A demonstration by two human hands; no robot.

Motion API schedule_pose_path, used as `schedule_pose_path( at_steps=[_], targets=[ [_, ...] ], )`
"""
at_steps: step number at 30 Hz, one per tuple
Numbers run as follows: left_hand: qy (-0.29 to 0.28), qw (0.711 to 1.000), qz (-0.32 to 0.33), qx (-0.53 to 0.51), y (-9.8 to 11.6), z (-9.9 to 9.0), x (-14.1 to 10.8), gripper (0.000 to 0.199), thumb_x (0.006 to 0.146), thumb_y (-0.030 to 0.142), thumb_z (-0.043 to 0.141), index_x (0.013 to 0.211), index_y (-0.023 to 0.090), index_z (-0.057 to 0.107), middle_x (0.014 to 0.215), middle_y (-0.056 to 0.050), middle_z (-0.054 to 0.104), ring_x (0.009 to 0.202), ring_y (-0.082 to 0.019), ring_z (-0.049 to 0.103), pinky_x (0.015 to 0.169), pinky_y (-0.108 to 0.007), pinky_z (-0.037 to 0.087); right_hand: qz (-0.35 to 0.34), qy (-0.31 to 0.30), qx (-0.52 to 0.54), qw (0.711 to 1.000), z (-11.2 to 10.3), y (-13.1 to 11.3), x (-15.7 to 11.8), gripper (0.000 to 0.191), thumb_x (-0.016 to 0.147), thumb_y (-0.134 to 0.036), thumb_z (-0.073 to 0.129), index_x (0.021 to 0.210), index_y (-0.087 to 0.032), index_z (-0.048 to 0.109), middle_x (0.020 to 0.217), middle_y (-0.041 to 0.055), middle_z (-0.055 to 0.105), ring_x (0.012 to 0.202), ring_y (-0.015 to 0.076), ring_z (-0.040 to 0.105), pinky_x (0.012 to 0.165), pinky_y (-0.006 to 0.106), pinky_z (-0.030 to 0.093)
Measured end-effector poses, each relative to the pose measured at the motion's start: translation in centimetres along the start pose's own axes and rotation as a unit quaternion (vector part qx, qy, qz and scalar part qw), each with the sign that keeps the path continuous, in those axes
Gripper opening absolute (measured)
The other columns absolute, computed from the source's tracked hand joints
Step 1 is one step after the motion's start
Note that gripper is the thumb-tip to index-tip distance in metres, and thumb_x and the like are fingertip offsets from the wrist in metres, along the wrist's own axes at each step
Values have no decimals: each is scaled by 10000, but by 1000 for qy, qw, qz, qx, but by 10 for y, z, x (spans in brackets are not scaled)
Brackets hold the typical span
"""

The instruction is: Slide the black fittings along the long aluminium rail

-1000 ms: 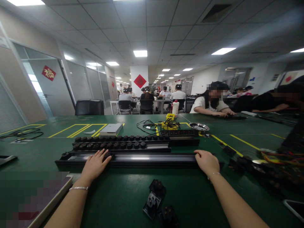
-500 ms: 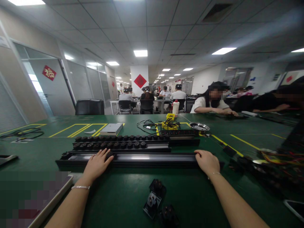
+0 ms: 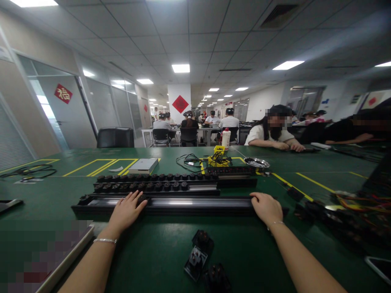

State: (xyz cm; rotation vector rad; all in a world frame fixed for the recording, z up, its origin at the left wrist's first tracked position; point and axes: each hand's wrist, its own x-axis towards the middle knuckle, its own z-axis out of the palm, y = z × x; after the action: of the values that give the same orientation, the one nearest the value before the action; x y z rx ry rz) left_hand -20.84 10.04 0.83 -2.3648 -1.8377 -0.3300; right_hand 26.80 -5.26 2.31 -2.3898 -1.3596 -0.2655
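Observation:
A long black rail point(image 3: 198, 206) with a shiny channel lies across the green table in front of me. My left hand point(image 3: 128, 207) rests on its left part with fingers spread, touching a round black socket piece point(image 3: 142, 199) in the channel. My right hand point(image 3: 267, 207) is on the rail's right end, fingers curled over its edge. Behind it lie further black rails point(image 3: 146, 186) lined with round black sockets. Several loose black socket modules point(image 3: 195, 260) sit on the table between my forearms.
Farther back are a white box point(image 3: 143, 166), tangled black cables point(image 3: 189, 160), a yellow bin point(image 3: 218, 156), a white bottle point(image 3: 226, 139) and a metal dish point(image 3: 257, 162). Coloured wires point(image 3: 354, 203) lie at right. A person's hands point(image 3: 295, 145) are across the table.
My left hand has shifted very slightly right along the rail with the socket piece. My right hand has stayed in place. The person across the table has moved their hands.

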Motion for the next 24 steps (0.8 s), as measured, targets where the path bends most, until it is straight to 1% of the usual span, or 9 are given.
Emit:
schedule_pose_path(
  at_steps=[5,10,14,19,24],
  targets=[
    [-5,1000,20,7,2,-1,-1,569,867,491,295,1364,225,373,1447,-60,349,1347,-248,268,1071,-462,213,-2,2,-3,1000,1,0,0,389,807,-275,337,984,-246,683,1117,20,649,1048,199,543,838,338,394],
    [-2,999,32,15,4,1,-1,567,873,489,285,1370,226,361,1449,-58,345,1347,-247,270,1070,-461,220,-1,6,-3,1000,2,1,0,397,810,-267,327,981,-247,685,1103,17,656,1039,198,548,825,336,398],
    [1,999,41,14,4,2,0,557,874,484,290,1358,227,386,1445,-62,355,1347,-249,272,1070,-451,228,3,13,-2,1000,3,1,0,386,799,-251,345,969,-257,692,1091,10,662,1018,188,558,816,319,399],
    [-4,1000,27,-3,6,1,0,599,868,500,292,1368,180,367,1443,-78,354,1346,-245,272,1073,-442,231,2,11,-1,1000,2,1,0,384,797,-253,346,964,-267,691,1097,2,660,1022,189,558,819,325,397],
    [-15,999,31,-8,12,-2,-1,589,870,490,293,1375,194,352,1450,-67,339,1354,-237,254,1077,-449,219,2,5,-2,1000,1,0,0,393,800,-259,332,968,-265,687,1098,-1,658,1036,189,554,830,328,395]
  ],
)
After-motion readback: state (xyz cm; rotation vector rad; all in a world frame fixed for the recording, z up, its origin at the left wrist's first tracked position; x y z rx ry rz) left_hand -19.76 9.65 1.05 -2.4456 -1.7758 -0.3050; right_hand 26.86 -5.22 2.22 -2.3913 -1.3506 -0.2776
